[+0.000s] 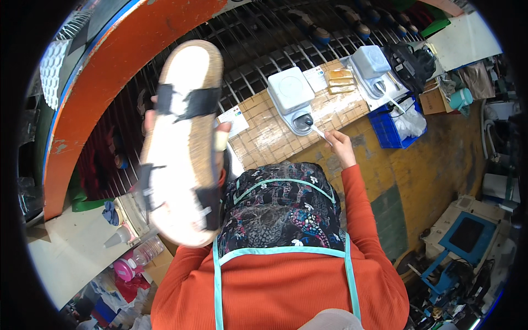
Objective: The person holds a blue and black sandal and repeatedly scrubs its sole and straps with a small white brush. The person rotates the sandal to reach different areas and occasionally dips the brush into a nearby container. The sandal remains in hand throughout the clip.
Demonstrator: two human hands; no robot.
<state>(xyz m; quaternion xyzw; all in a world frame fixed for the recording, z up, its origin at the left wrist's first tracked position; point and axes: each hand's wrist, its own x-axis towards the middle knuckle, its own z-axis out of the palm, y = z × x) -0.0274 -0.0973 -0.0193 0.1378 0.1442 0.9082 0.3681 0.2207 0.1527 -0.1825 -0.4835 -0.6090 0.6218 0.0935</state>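
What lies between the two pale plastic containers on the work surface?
In the head view, a white card and amber-coloured blocks lie between them.

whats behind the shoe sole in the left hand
Behind the shoe sole, parts of the left hand show at both edges, with metal bars further back. The sole covers the rest of that hand and whatever lies directly behind it.
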